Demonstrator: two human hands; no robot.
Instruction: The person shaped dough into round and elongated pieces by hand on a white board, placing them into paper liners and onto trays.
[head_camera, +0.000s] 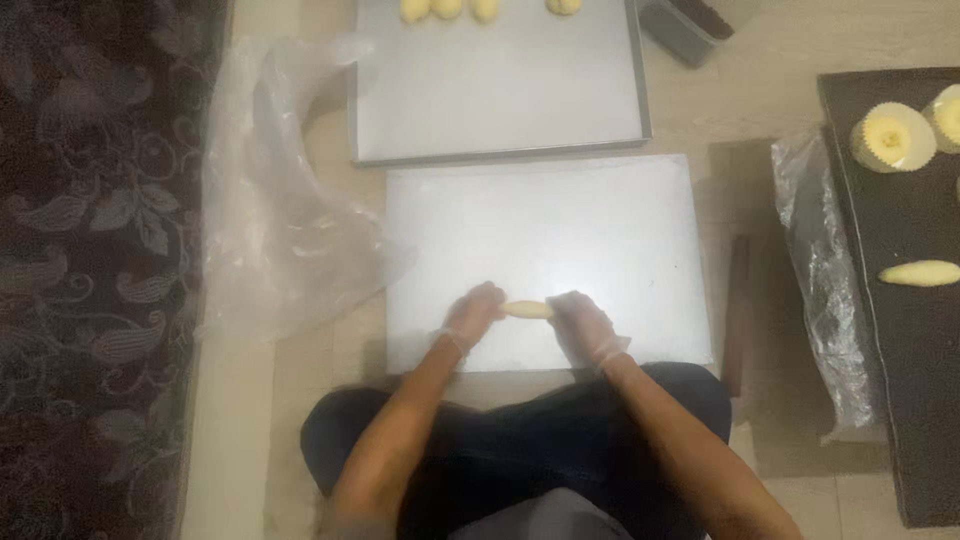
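dough: small pale roll (527, 309), lies on white board (600, 220), long axis L–R
L hand (472, 316): gloved, fingers curled on roll's L end
R hand (583, 322): gloved, grips R end
nearer: both equal, roll betw. them
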